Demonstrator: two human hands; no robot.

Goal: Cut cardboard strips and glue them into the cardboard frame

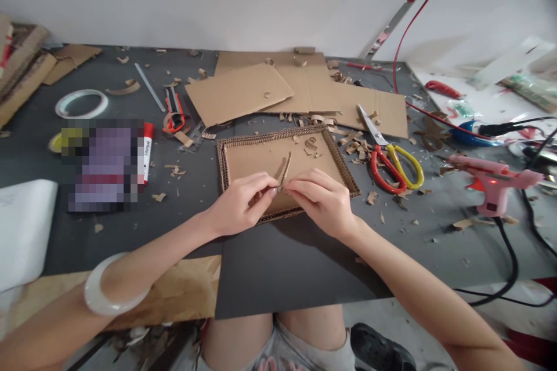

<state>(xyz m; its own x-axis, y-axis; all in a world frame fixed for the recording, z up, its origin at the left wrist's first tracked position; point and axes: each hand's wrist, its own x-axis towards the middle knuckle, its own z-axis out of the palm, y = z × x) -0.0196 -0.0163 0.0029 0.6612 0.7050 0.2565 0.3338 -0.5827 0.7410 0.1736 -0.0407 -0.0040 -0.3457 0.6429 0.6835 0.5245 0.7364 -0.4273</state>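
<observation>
A thin cardboard strip [286, 168] stands up between my two hands. My left hand [249, 200] pinches its lower end with thumb and fingertips. Close beside it, my right hand [322, 200] is closed at the same end of the strip, fingertips nearly meeting the left ones. Beneath both hands lies a shallow cardboard tray [256, 165] with a raised corrugated rim. Some curled cardboard scraps [311, 144] rest inside its far right part. My hands hide part of the tray's near edge.
Scissors [387, 156] and a pink glue gun [491, 177] with a cable lie to the right. Flat cardboard sheets [239, 93] are behind the tray. An orange cutter [174, 113], a marker [147, 153], a tape roll [82, 104] and a pixelated object [102, 165] are at left.
</observation>
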